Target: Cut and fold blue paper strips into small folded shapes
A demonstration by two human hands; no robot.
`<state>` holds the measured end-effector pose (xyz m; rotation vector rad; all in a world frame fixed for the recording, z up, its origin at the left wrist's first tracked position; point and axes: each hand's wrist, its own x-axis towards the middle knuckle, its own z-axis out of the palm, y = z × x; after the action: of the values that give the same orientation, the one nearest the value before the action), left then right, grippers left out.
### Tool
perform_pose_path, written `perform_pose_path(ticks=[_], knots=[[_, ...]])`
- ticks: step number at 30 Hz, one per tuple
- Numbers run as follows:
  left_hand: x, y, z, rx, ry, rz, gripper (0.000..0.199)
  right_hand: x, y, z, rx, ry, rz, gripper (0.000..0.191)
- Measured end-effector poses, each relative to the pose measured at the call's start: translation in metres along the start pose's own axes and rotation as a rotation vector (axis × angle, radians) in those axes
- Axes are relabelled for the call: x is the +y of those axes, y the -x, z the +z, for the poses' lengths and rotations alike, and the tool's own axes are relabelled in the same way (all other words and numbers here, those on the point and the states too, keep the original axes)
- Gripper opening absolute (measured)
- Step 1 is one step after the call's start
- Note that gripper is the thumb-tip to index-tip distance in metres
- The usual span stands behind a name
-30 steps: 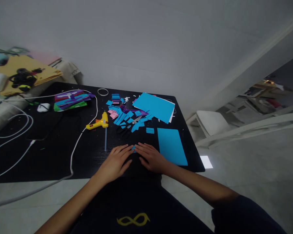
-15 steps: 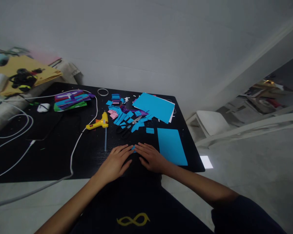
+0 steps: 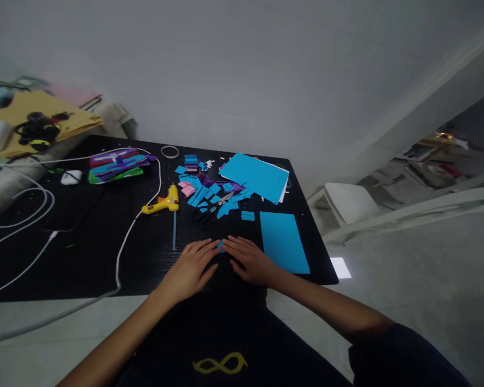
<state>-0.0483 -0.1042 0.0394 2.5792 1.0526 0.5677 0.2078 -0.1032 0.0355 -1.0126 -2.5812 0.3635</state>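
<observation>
Under the fingertips of the left hand (image 3: pixel 193 269) and right hand (image 3: pixel 250 262), near the front edge of the black worktop (image 3: pixel 97 269), a small blue paper (image 3: pixel 221 246), partly hidden. Both hands flat and spread out, fingers straight, 2 thumbs held apart. Just past the hands, scissors (image 3: pixel 220 203), lying between them and a messy heap of paper bits (image 3: pixel 201 192). Ahead and to the left, a yellow glue gun (image 3: pixel 167 202), with a thin stick (image 3: pixel 175 231) just below. Just beside the right hand's wrist, a big blue sheet (image 3: pixel 284 242).

Wall (image 3: pixel 242 80): plain grey, dim
Floor (image 3: pixel 411 285): pale, one bright patch (image 3: pixel 341 267)
Table (image 3: pixel 100 263): black
Chair (image 3: pixel 350 204): white, near the table
</observation>
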Motion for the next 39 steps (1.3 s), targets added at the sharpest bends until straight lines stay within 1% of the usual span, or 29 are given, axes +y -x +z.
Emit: perform_pose_path(ticks=[11,20,32,36,39], knots=[[0.000,0.000,0.000,0.003,-0.001,0.000,0.044,0.001,0.000,0.001,0.001,-0.013,0.003,0.058],[-0.001,0.000,0.001,0.004,-0.017,0.007,0.044,0.000,-0.001,0.000,-0.004,0.007,0.002,0.055],[0.002,0.002,0.001,0.005,-0.069,0.044,0.047,-0.001,-0.001,0.000,-0.072,0.045,0.007,0.054],[0.002,0.003,0.002,-0.012,-0.074,0.043,0.048,-0.006,-0.004,-0.002,-0.103,0.064,0.019,0.053],[0.001,0.002,0.002,-0.028,-0.082,0.039,0.049,-0.012,-0.006,-0.004,-0.145,0.119,0.039,0.054]])
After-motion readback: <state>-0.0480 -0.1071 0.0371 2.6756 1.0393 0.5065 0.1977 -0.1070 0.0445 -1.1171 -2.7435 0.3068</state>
